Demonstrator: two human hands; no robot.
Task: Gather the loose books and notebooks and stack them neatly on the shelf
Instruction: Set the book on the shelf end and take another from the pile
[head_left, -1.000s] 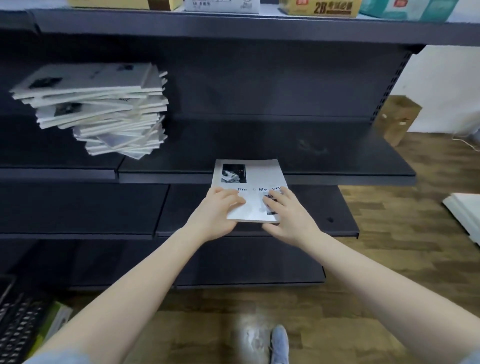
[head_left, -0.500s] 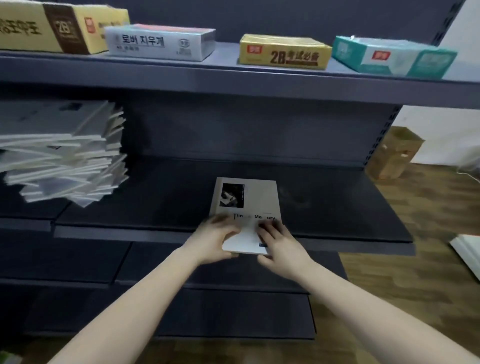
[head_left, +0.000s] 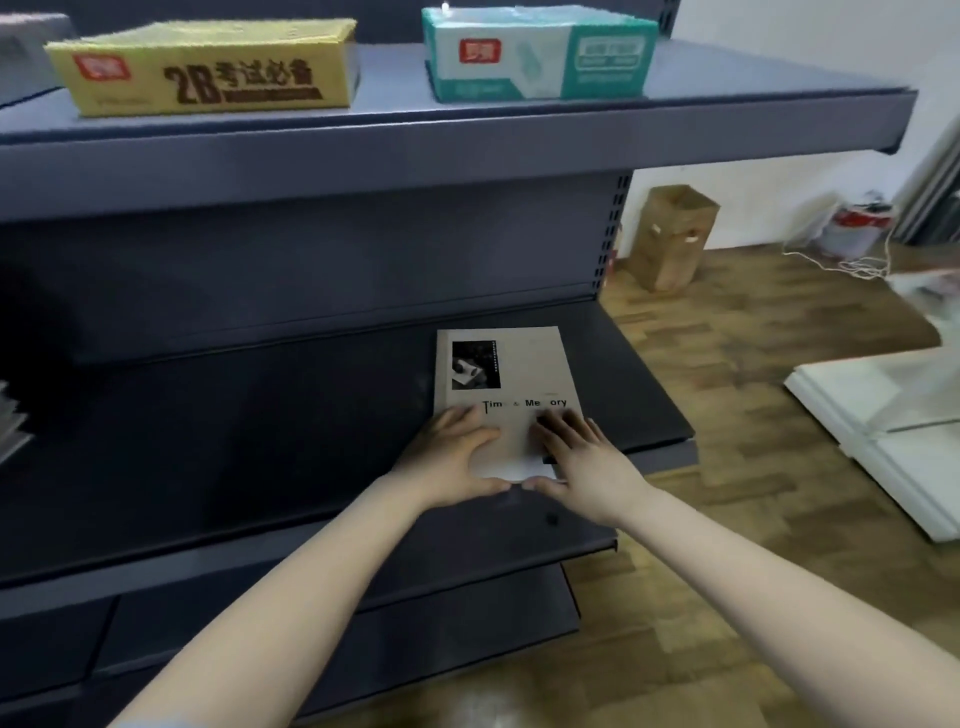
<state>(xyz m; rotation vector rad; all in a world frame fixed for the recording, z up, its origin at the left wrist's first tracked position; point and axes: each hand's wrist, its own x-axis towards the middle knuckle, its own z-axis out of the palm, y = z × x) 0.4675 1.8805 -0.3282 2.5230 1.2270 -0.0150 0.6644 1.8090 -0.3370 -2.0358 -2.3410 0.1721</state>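
Note:
A pale book (head_left: 511, 374) with a dark photo and the words "Time & Memory" on its cover lies flat on the dark middle shelf (head_left: 260, 447), near the shelf's right end. Its near edge reaches the shelf's front lip. My left hand (head_left: 449, 457) rests on the book's near left corner, fingers on the cover and thumb at the near edge. My right hand (head_left: 584, 457) covers the near right corner the same way. At the far left edge a sliver of a stack of white books (head_left: 9, 426) shows.
On the upper shelf (head_left: 467, 135) stand a yellow "2B" box (head_left: 208, 65) and a teal and white box (head_left: 537, 52). A brown cardboard box (head_left: 672, 236) stands on the wooden floor right of the shelving. White boards (head_left: 883, 431) lie at the right.
Both hands have slid the book farther onto the middle shelf. The view has swung right, so the book stack has almost left the frame.

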